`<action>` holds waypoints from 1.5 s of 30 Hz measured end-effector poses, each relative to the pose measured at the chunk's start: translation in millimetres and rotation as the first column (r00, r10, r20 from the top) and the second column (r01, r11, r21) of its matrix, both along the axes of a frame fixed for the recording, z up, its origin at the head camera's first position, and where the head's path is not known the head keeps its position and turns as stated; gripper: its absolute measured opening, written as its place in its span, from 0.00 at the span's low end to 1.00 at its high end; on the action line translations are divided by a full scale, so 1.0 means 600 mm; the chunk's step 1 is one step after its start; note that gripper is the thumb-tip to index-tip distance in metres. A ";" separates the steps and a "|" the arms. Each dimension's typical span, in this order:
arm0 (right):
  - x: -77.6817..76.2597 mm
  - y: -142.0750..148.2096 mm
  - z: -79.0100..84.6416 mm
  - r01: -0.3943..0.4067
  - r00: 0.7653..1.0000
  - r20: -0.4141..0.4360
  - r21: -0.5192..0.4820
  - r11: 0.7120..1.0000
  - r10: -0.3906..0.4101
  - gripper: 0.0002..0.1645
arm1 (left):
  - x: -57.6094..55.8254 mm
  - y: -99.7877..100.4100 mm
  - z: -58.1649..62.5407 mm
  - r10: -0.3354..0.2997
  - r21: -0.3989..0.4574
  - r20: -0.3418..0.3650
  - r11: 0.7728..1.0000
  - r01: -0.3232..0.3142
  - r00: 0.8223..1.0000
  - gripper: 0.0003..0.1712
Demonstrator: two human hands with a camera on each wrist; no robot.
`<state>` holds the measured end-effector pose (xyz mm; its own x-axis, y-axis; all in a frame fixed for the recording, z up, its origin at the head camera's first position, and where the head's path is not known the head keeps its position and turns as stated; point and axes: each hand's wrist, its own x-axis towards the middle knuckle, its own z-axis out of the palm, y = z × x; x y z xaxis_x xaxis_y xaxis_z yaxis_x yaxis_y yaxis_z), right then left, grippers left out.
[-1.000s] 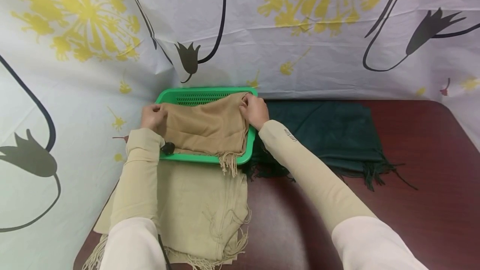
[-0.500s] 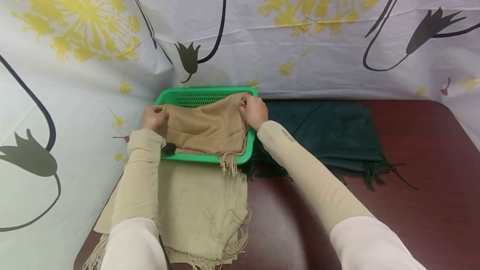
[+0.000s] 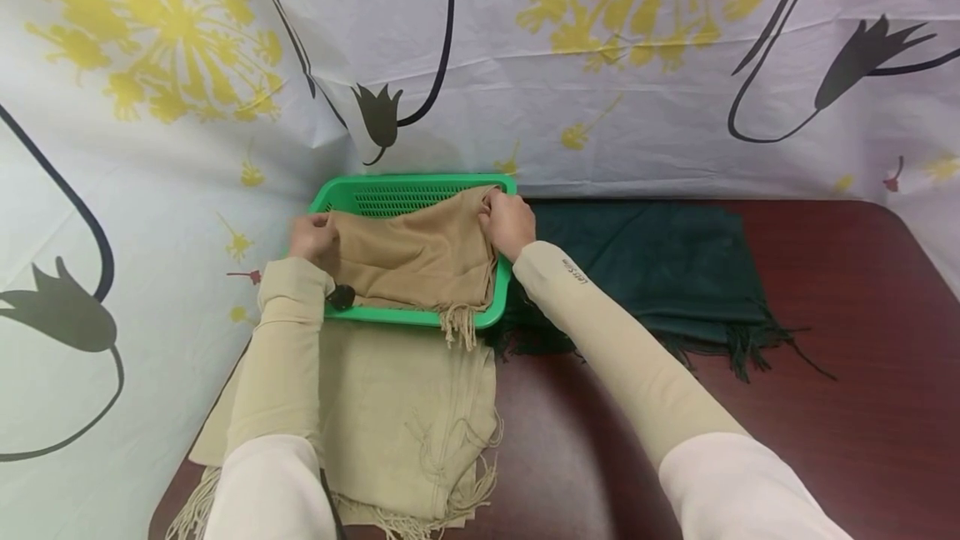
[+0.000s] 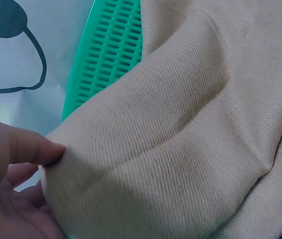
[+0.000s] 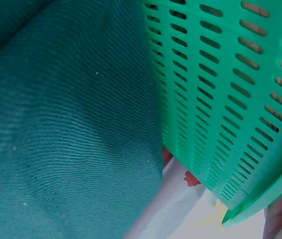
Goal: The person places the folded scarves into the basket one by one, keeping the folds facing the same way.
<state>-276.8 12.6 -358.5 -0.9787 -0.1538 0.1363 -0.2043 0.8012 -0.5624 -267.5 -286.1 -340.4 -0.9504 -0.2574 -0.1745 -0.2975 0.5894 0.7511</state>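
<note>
From the head view I see a reddish-brown counter [image 3: 555,432] with a dull shine, set against a hanging white sheet [image 3: 637,140] printed with yellow bursts, grey tulips and curling stems; the sheet also hangs along the left side. In the far left of the counter sits a green basket [image 3: 420,179], and a folded tan cloth [image 3: 412,261] lies in it, its fringe [image 3: 457,322] drooping over the near rim. The person's left grip [image 3: 310,237] has the cloth's left edge pinched, while the right grip [image 3: 512,223] holds its far right corner, beside the basket's rim. Beige sleeves [image 3: 277,373] cover both forearms, with a small black object [image 3: 342,297] at the left wrist. A pale beige cloth [image 3: 397,423] lies at the basket's near side, and a dark green cloth [image 3: 652,265] just to its right, both fringed. The left wrist view brings out what the head view blurs: the tan cloth's fine ribbed weave, the thumb [image 4: 41,148] on top of its edge, and the basket's slotted inner wall. The right wrist view gives the basket's outer wall, tan showing through the slots, the dark green cloth's ribbing close by, and a red print [image 5: 191,178] on the sheet; only a few fingers [image 5: 280,214] appear in the lower corner, so their hold cannot be told there.
</note>
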 end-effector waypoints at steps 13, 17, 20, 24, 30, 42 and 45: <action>0.003 -0.003 -0.001 -0.005 1.000 -0.004 0.036 0.999 0.005 0.12 | -0.009 -0.010 -0.010 -0.024 0.002 0.062 1.000 0.024 0.998 0.26; 0.003 -0.005 -0.001 -0.014 1.000 -0.002 0.057 0.998 0.014 0.06 | -0.017 -0.023 -0.022 -0.050 0.010 0.099 0.999 0.049 0.994 0.29; 0.003 -0.006 -0.002 -0.024 1.000 -0.014 0.074 0.997 0.025 0.06 | -0.021 -0.033 -0.028 -0.072 0.014 0.130 0.997 0.071 0.989 0.32; 0.005 -0.008 -0.002 -0.035 0.999 -0.032 0.085 0.996 0.037 0.07 | -0.017 -0.029 -0.023 -0.076 0.031 0.148 0.997 0.072 0.986 0.34; 0.008 -0.009 -0.001 -0.042 0.997 -0.057 0.100 0.994 0.048 0.09 | -0.007 -0.019 -0.010 -0.068 0.064 0.164 0.996 0.058 0.984 0.36; 0.006 -0.007 -0.004 -0.069 0.993 -0.085 0.173 0.982 0.085 0.11 | -0.010 -0.020 -0.011 -0.066 0.097 0.162 0.994 0.051 0.985 0.43; 0.006 -0.006 -0.003 -0.075 0.991 -0.092 0.176 0.982 0.092 0.11 | -0.008 -0.017 -0.008 -0.065 0.111 0.163 0.993 0.047 0.985 0.42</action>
